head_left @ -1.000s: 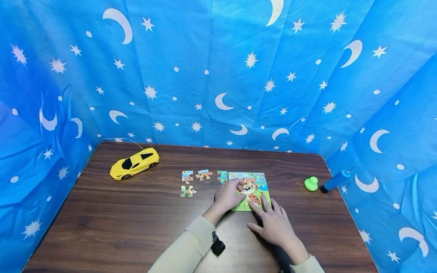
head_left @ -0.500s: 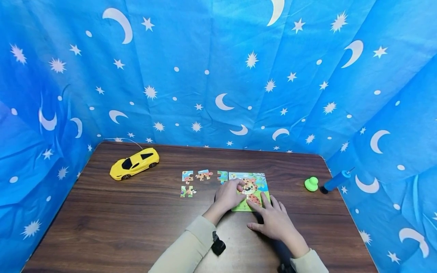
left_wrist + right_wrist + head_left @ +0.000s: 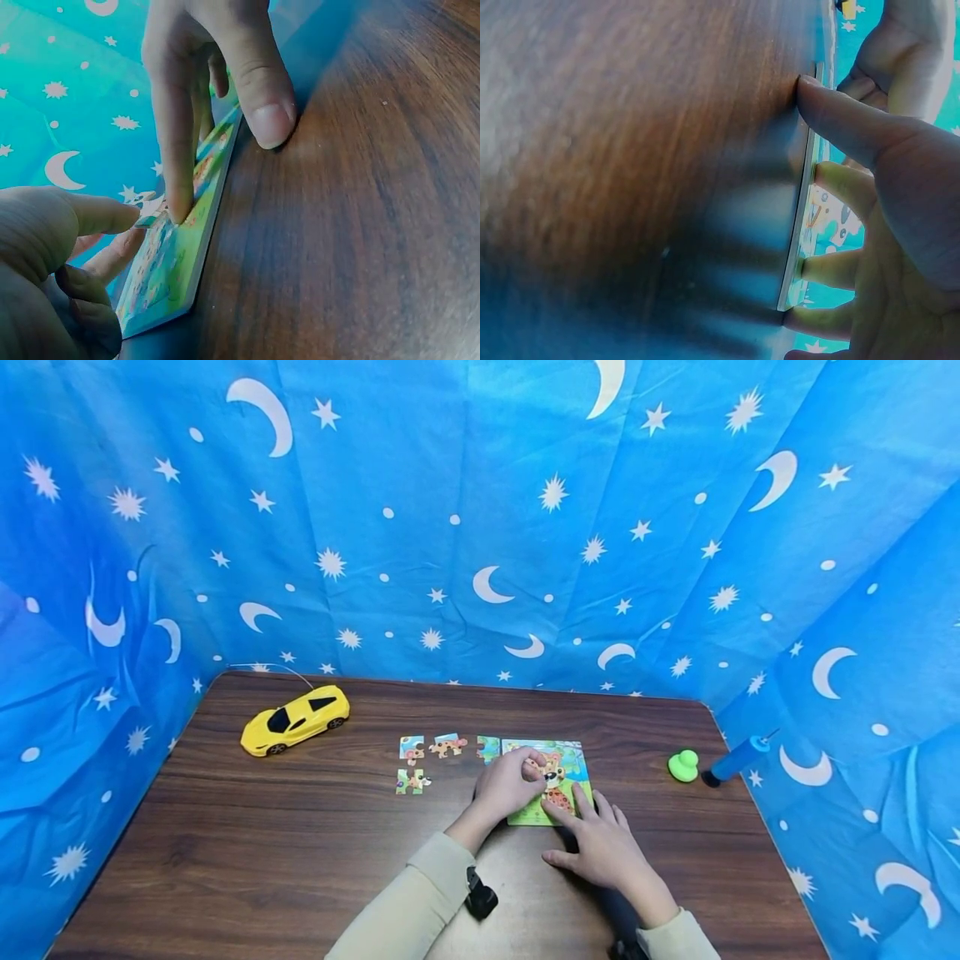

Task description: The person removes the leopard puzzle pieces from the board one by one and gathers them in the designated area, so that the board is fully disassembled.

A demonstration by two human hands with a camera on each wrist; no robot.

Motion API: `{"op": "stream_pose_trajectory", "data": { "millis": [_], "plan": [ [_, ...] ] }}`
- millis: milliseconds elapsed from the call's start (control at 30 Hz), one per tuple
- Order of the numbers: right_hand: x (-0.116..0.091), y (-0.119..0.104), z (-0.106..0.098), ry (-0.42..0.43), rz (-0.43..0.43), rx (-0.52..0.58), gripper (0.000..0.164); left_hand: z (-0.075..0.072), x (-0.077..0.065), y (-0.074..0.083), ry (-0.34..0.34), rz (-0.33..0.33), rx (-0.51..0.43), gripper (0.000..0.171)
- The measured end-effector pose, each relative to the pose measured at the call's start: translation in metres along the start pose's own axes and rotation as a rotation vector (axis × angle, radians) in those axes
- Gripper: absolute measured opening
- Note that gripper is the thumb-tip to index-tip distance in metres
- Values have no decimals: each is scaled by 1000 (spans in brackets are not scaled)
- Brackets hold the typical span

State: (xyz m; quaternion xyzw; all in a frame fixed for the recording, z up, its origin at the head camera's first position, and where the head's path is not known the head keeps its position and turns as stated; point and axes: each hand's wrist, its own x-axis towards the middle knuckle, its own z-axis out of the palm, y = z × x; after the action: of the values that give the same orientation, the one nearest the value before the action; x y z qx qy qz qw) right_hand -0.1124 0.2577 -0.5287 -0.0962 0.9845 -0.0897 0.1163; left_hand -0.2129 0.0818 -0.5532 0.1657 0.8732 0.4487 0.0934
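Observation:
My left hand (image 3: 508, 785) pinches a puzzle piece (image 3: 152, 208) between thumb and finger, just over the left part of the puzzle board (image 3: 528, 817). The piece stands tilted above the board in the left wrist view. On the board is a spotted orange cartoon animal on green and blue. My right hand (image 3: 606, 847) lies spread at the board's lower right, fingertips on its surface, while its thumb rests on the table. In the right wrist view, fingers (image 3: 832, 268) of the right hand touch the board's edge. My left hand hides part of the picture.
Several loose puzzle pieces (image 3: 411, 781) lie left of the board, one (image 3: 488, 747) right beside its upper left corner. A yellow toy car (image 3: 296, 720) stands at the back left. On the right are a green knobbed object (image 3: 683, 766) and a blue cylinder (image 3: 738, 760) with a thin tip.
My left hand has shifted slightly right over the board, and the pinched piece has moved right with it across the animal's face. My right hand stays almost still.

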Motion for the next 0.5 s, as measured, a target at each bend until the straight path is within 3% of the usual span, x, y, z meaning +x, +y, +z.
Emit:
{"op": "stream_pose_trajectory", "data": {
  "millis": [300, 500],
  "plan": [
    [0, 0, 2, 8, -3, 0, 76, 1, 0, -5, -6, 8, 48, 25],
    [0, 0, 2, 2, 1, 6, 76, -6, -2, -6, 1, 3, 1, 28]
  ]
}}
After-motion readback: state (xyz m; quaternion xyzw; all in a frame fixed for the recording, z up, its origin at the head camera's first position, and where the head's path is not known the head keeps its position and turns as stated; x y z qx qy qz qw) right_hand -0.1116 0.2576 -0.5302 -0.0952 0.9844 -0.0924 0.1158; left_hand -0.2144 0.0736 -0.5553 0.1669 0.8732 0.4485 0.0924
